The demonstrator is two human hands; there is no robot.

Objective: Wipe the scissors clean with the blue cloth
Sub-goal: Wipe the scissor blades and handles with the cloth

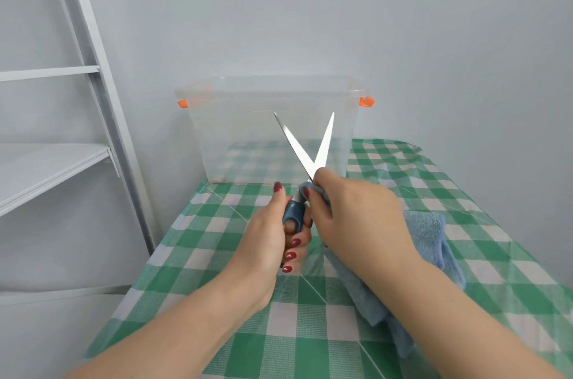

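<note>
Firmly, the left grip (pixel 273 232) clasps blue-handled steel scissors (pixel 296 149), blades spread; right grip (pixel 356 211) pinches fluffy blue cloth (pixel 434 239) against them.

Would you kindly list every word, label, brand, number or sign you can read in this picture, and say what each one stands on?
None: no text can be read anywhere in this view.
The scissors show bare metal blades and a plain blue handle.
The blue cloth, the clear box with orange clips, the checked tablecloth and the grey shelf carry no visible print.
</note>
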